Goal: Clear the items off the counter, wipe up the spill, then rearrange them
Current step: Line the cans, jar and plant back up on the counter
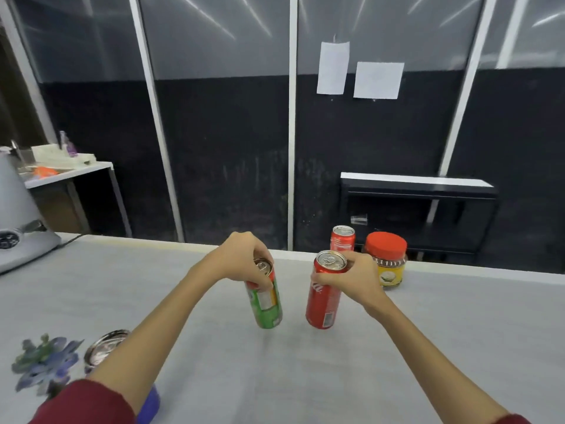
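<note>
The grey counter [305, 377] takes most of the view, and at its far left edge stands a grey appliance [18, 221]. Near your left elbow there are a blue-green cloth [46, 361] and a shiny metal lid [105, 345].

At the far right edge stands a jar [386, 260] with a red cap, and just beside it a second red can [342, 238], both upright and not touched.

Your left hand [244, 255] grips the green can [266, 301] from above, fingers curled around its top rim. Your right hand [351, 276] holds the red can [322, 296] in the same way, fingers and thumb closed around the upper rim. Both cans tilt a little, and I cannot tell if their bases touch the counter.

No spill is visible to me, so you are probably clearing or putting back; I cannot tell which. Keep the cans upright, choose a free place, and lower them until the bases sit flat before you open your fingers.
</note>
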`<state>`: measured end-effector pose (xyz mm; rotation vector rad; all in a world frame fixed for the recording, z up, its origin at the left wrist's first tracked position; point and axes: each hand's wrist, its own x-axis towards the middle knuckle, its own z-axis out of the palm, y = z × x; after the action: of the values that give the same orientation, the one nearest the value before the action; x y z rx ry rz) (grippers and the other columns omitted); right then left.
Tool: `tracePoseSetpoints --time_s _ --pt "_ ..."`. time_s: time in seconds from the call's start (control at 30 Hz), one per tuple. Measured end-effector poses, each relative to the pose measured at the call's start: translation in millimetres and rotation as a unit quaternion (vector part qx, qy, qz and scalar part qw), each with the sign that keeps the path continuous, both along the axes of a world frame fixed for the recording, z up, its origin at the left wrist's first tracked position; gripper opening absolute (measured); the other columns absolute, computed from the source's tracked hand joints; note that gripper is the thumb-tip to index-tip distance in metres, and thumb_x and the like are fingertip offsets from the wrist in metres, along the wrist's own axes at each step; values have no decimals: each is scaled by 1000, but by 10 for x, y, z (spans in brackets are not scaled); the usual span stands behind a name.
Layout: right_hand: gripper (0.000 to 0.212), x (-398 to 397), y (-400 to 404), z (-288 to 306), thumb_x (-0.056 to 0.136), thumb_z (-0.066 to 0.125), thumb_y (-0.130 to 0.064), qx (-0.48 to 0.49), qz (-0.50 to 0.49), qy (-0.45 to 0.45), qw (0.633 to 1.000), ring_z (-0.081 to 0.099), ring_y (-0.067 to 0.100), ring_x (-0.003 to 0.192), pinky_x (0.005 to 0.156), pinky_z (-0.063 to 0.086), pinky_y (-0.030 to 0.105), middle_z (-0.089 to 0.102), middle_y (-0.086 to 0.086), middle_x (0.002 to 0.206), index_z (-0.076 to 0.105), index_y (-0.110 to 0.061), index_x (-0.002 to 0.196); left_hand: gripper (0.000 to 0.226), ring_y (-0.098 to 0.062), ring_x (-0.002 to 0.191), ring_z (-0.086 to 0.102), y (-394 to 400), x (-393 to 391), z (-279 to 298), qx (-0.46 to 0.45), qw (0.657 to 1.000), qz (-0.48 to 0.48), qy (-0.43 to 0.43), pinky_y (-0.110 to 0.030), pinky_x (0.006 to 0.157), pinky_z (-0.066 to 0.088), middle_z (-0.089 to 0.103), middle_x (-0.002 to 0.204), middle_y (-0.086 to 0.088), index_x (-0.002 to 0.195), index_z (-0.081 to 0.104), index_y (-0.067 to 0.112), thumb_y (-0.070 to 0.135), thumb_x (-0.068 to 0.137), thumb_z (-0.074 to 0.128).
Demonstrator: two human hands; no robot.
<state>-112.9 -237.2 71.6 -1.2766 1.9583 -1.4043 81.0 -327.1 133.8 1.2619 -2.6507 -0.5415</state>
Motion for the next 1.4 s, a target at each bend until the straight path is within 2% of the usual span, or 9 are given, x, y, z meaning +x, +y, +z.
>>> tracePoseSetpoints --time_s 0.13,0.3,0.5,0.6,0.73,0.97,1.2,1.3,1.4 --pt "32 -721 396 110 57 86 -19 -2 -50 12 999 63 9 76 73 55 33 66 -6 80 66 -24 82 41 -12 83 61 224 -747 -18 13 999 -37 20 -16 58 51 66 99 4 100 69 19 29 62 81" --pt "36 -1774 855 129 58 85 -21 28 -102 51 993 61 15 78 66 49 25 64 -1 83 66 -17 88 43 -9 89 59 526 -1786 -100 29 995 -72 61 -17 64 50 62 96 8 102 68 21 29 61 80" --pt "50 -2955 1132 -4 59 85 -27 61 -166 64 982 64 22 89 75 54 33 69 8 101 67 -10 103 39 -10 86 61 863 -2992 -302 54 988 -98 104 -17 62 51 66 95 4 98 69 19 23 61 81" --pt "51 -3379 1166 -71 59 85 -30 78 -180 71 978 64 23 92 78 55 36 70 9 102 67 -11 103 39 -9 81 63 927 -3506 -372 59 988 -100 101 -20 61 53 69 95 2 97 70 18 21 61 80" --pt "51 -3767 1120 -173 61 85 -29 87 -178 52 979 63 23 92 77 54 36 69 10 104 66 -10 105 41 -12 87 62 847 -4028 -392 52 991 -103 71 -22 68 53 69 102 -1 102 69 16 22 63 80" --pt "46 -4089 865 -241 62 84 -27 69 -144 27 987 61 20 88 77 55 35 69 8 101 66 -11 100 41 -16 91 62 539 -4472 -400 33 994 -103 27 -27 76 56 68 108 -4 106 69 12 22 67 78" --pt "55 -4173 596 -274 65 81 -31 82 -119 38 989 58 19 96 81 50 34 65 7 112 60 -12 112 45 -16 94 60 381 -4599 -445 28 994 -107 25 -27 77 55 66 111 -5 112 66 13 19 68 77" --pt "58 -4178 566 -297 66 81 -33 91 -120 46 987 58 21 102 84 49 35 64 8 115 57 -13 116 53 -17 101 58 337 -4596 -477 37 994 -101 34 -27 79 53 62 119 -5 119 61 15 19 69 77" --pt "70 -4161 577 -325 66 81 -36 104 -118 27 987 55 23 110 87 47 37 58 8 124 49 -14 124 67 -22 117 52 350 -4561 -508 55 994 -93 31 -33 91 51 53 133 -5 131 49 18 20 70 76"
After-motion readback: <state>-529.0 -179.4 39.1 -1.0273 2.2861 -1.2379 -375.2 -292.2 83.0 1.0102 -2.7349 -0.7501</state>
